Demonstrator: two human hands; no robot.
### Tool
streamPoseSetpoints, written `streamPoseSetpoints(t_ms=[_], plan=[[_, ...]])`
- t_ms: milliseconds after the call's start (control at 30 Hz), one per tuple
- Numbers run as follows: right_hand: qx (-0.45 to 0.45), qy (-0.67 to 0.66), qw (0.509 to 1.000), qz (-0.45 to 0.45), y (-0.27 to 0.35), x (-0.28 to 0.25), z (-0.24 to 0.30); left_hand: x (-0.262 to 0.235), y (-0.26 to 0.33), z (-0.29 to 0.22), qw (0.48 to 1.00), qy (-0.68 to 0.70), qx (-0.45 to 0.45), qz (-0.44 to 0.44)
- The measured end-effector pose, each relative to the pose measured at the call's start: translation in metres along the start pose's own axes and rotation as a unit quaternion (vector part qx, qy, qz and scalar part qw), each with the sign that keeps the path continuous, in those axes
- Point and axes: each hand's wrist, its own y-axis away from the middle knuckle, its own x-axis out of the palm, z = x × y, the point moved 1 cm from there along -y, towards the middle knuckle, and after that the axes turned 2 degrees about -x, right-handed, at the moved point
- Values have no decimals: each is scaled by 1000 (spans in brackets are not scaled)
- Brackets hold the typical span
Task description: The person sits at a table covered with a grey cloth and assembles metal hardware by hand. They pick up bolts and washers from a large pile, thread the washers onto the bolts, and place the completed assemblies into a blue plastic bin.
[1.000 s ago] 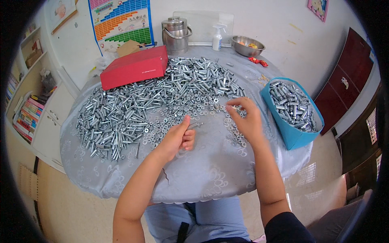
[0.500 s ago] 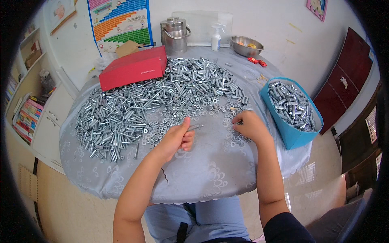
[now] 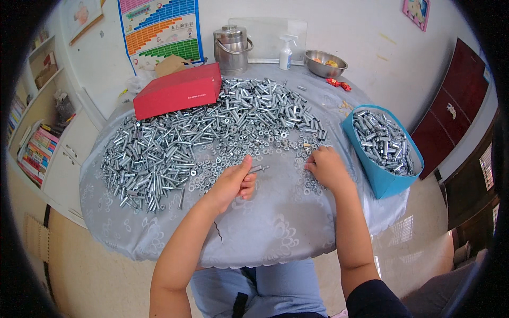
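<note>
My left hand (image 3: 232,184) is closed around a silver bolt (image 3: 260,168), its threaded end with a small ring or nut sticking out to the right past the thumb. To the right, my right hand (image 3: 330,167) reaches down into the small washers and nuts (image 3: 312,184), fingertips pinched together. Whatever those fingers grip is too small or hidden to make out. Beyond both hands spreads a big heap of metal bolts (image 3: 154,161) and short metal sleeves (image 3: 265,98). Loose washers and nuts (image 3: 220,157) lie along its near side.
A blue fabric bin (image 3: 383,180) full of assembled-looking metal pieces stands at the right. On the heap rests a red box (image 3: 177,93). Behind are a steel pot (image 3: 231,53), a spray bottle (image 3: 285,55) and a metal bowl (image 3: 324,66). A grey cloth covers the table (image 3: 249,233).
The view has shifted slightly. My left hand keeps the bolt in nearly the same place. My right hand stays at the washers, its fingers moved only slightly.
</note>
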Motion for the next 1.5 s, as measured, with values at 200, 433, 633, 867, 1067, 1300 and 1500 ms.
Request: streamPoseSetpoints(t_ms=[200, 433, 633, 867, 1067, 1300, 1500], plan=[[-12, 17, 999, -38, 0, 4, 1, 0, 1, -2, 1000, -8, 1, -15], [-122, -345, 929, -58, -5, -5, 45, 1, -1, 3, 999, -25, 1, -23], [-171, -439, 881, -41, -2, 1, 66, 3, -4, 6, 999, -15, 6, -34], [-156, -436, 886, -26, -1, 7, 69, 5, -2, 4, 998, -11, 15, -65], [-140, -431, 891, -19, 3, 4, 75, 4, -4, 6, 997, -17, 37, -69], [-164, -362, 917, 10, 2, 3, 69, 4, -7, 13, 993, -71, 56, -71], [-194, -348, 917, 8, 7, -2, 75, 1, -6, 10, 995, -48, 46, -72]])
